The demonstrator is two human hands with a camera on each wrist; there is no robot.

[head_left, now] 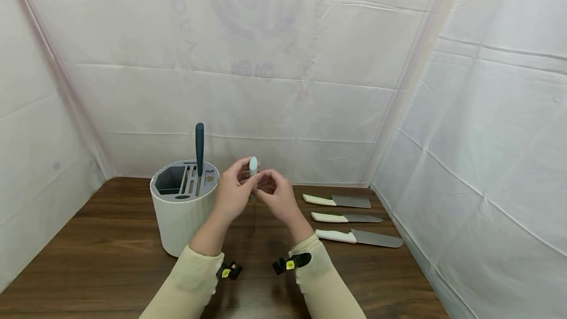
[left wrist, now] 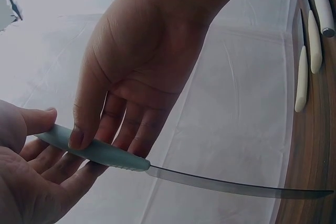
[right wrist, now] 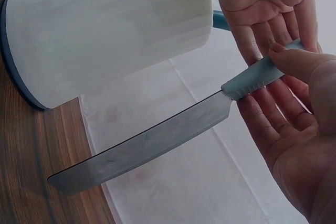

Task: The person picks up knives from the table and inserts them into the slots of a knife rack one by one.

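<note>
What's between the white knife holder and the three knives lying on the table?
The two hands, left and right, holding a pale blue-handled knife blade down, between the knife holder and the three knives. The head view shows it.

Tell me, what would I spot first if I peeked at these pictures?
First, the two hands meeting mid-table: the left hand and right hand both hold a pale blue-handled knife, blade pointing down. Left of them stands a white knife block with one dark teal handle sticking up from a slot. To the right, three cream-handled knives lie in a row on the wooden table.
</note>
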